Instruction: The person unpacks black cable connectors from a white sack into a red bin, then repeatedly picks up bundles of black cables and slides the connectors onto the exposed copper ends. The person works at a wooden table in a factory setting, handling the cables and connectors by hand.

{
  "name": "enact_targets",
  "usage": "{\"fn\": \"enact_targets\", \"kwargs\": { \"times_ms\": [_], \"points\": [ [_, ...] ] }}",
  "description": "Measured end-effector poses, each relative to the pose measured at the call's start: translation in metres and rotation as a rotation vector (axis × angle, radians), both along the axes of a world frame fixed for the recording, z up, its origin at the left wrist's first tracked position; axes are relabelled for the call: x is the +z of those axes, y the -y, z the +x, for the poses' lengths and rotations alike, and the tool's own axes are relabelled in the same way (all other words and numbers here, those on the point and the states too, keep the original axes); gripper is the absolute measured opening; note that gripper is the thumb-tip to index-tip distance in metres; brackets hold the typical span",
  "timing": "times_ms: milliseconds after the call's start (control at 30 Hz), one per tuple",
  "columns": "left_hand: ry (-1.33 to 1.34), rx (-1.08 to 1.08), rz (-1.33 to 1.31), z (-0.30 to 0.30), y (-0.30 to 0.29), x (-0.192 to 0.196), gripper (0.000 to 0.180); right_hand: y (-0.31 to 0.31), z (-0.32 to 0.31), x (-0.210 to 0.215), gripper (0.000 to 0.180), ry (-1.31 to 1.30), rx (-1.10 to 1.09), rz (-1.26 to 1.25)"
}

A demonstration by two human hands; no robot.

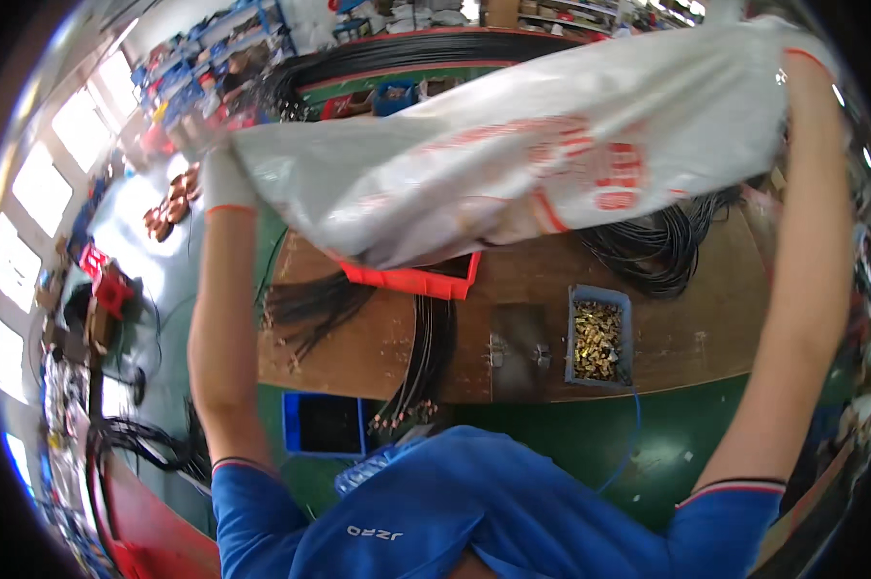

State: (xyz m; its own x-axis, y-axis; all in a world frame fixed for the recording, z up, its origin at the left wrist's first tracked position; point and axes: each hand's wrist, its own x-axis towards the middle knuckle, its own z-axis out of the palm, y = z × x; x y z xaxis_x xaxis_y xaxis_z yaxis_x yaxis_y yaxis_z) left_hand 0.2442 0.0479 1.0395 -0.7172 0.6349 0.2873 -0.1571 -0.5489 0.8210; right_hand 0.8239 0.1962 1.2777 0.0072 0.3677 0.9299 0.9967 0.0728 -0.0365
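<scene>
A large whitish plastic sack (513, 145) with red print is stretched across the air above the workbench, one end at each of my raised hands. My left hand (227, 181), in a white glove with an orange cuff, grips the sack's lower left corner; its fingers are blurred. At the upper right, my right hand (800, 41), gloved the same way, grips the other end, its fingers partly hidden. Under the sack, a red bin (411, 280) on the bench is partly covered. Bundles of black cable (434, 347) lie beside it.
On the wooden workbench (672, 338) stands a blue-grey bin of small brass parts (598, 340), right of a dark metal plate (519, 352). Coiled black cables (653, 251) lie farther back. A blue crate (323, 425) is below the front edge. Copper-coloured coils (173, 203) sit at left.
</scene>
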Motion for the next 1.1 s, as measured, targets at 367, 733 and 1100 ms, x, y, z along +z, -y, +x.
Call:
{"fn": "enact_targets", "kwargs": {
  "times_ms": [367, 733, 1100],
  "points": [
    [-0.654, 0.458, -0.462, -0.22, 0.061, 0.116, 0.039, -0.259, -0.117, -0.225, 0.034, -1.05, 0.912, -0.501],
    [-1.154, 0.903, -0.91, -0.333, 0.104, 0.167, 0.024, -0.271, -0.281, -0.455, 0.028, -2.36, 1.321, -0.934],
    [-1.282, 1.111, -1.019, -0.389, 0.154, 0.265, 0.036, -0.262, -0.387, -0.517, 0.036, -1.936, 1.263, -1.691]
  ]
}}
